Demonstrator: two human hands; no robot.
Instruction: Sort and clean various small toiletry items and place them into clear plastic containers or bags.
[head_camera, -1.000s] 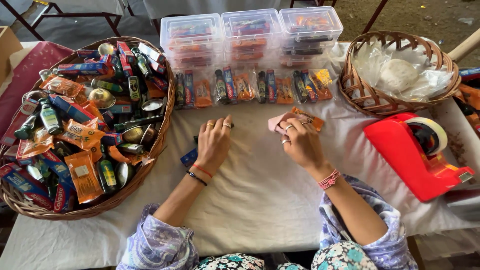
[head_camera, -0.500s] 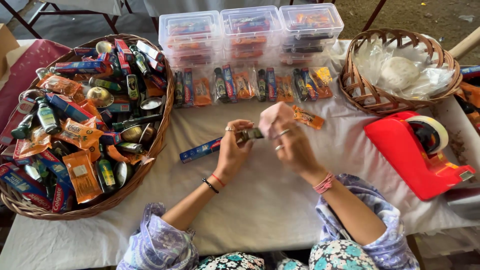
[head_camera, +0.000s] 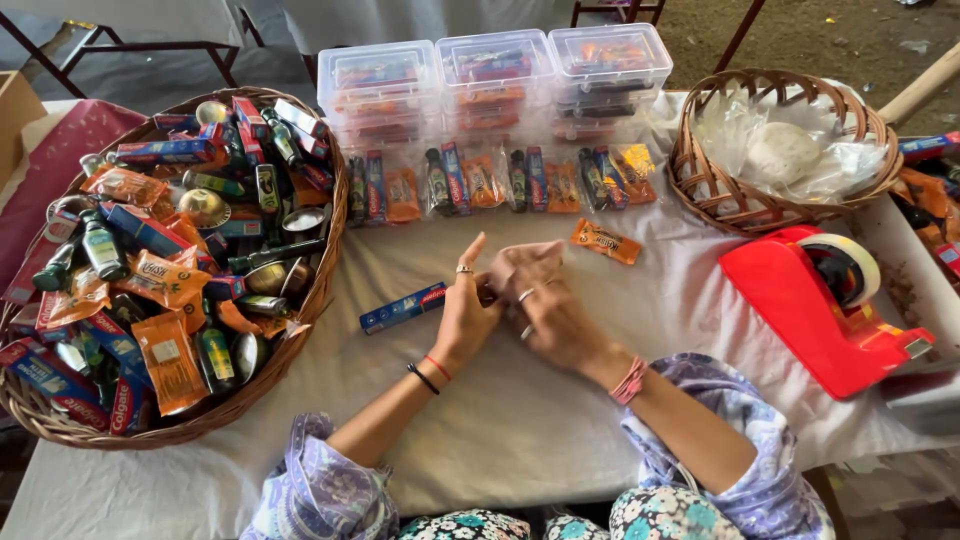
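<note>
A long blue carton (head_camera: 403, 308) lies mid-table, just left of the hands. An orange sachet (head_camera: 606, 241) sits alone nearer the far edge. Behind it runs a row of clear filled bags (head_camera: 490, 182), backed by three clear lidded boxes (head_camera: 497, 72). Orange and blue packets (head_camera: 160, 290) crowd the left-edge basket (head_camera: 310, 300).

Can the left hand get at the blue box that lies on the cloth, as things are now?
Probably yes. The blue box lies flat on the white cloth, just beside the left hand, on its left. Nothing stands between them. But the left hand is pressed together with the right hand, so it must let go first.
</note>
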